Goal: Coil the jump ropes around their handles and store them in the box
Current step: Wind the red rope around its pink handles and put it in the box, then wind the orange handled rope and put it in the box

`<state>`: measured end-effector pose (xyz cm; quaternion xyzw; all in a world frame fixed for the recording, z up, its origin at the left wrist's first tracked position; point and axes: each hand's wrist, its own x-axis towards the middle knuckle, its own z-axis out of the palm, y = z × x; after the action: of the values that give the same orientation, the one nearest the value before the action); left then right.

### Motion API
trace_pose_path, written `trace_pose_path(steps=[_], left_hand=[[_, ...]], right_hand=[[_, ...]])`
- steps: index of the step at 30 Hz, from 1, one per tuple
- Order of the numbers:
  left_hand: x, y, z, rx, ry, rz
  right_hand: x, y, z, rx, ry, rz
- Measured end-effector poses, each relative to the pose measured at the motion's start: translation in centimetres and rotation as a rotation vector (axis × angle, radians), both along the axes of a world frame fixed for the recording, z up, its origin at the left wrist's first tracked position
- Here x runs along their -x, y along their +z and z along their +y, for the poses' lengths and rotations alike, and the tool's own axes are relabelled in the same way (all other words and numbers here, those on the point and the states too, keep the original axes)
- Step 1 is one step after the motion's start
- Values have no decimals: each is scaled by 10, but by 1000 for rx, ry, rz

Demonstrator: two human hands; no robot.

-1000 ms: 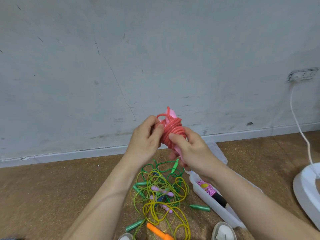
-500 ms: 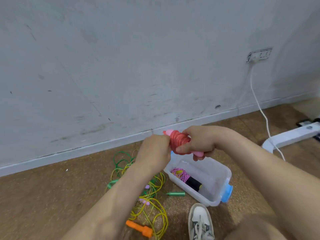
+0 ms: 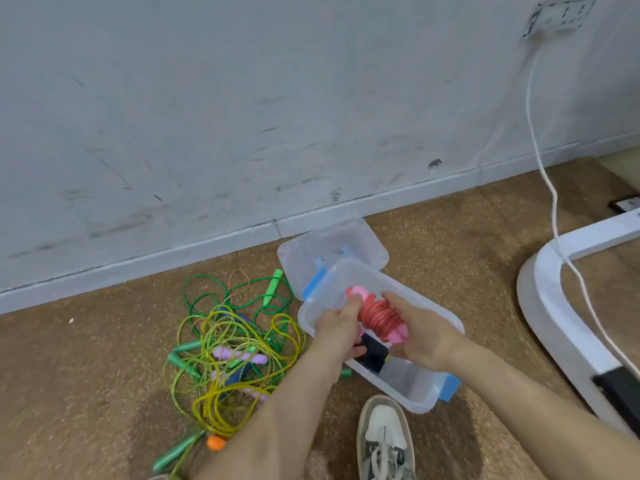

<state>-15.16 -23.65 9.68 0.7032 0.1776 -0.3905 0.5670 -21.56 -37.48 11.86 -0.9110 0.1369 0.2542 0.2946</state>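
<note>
A red jump rope [image 3: 379,318] is coiled tightly around its pink handles. My left hand [image 3: 337,323] pinches its upper end and my right hand [image 3: 420,336] grips its lower end. I hold the bundle over the open clear plastic box [image 3: 414,393] on the floor. Inside the box, under my hands, lies another coiled rope with a black handle [image 3: 374,353]. To the left of the box sits a tangled pile of yellow and green jump ropes [image 3: 230,344] with green, purple and orange handles.
The box's clear lid [image 3: 332,251] lies behind it near the grey wall. A shoe [image 3: 384,438] is at the bottom, close to the box. A white curved base [image 3: 561,320] and a white cable [image 3: 550,188] from a wall socket are on the right.
My hands have carried the coiled red rope down from chest height to just above the open box. The view has tilted down toward the floor.
</note>
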Motion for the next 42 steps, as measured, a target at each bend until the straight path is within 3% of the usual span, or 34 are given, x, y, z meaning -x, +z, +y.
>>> trace_pose_path(steps=[8, 16, 19, 22, 25, 28, 35, 38, 42], left_hand=[[-30, -95, -38, -68, 29, 135], [-67, -128, -48, -182, -104, 232], [-76, -127, -42, -331, -409, 10], [-80, -121, -36, -698, -800, -596], [-75, -122, -32, -682, -948, -911], [-65, -134, -29, -760, -1219, -888], [-65, -136, -27, -732, -1230, -815], [-66, -131, -23, -628, -1160, -713], [-56, -98, 1, -510, -889, -946]], right_hand=[[-24, -105, -20, 111, -184, -134], [-47, -175, -7, 156, -97, -158], [-45, -185, 4, 205, -59, -225], [-42, -185, 13, 209, -109, -186], [-41, -184, 18, 85, -118, -151], [-40, -185, 18, 1, -107, -123], [-47, -186, 21, -162, -349, -177], [-50, -189, 24, -136, -351, -215], [-60, -177, 36, -145, -394, -353]])
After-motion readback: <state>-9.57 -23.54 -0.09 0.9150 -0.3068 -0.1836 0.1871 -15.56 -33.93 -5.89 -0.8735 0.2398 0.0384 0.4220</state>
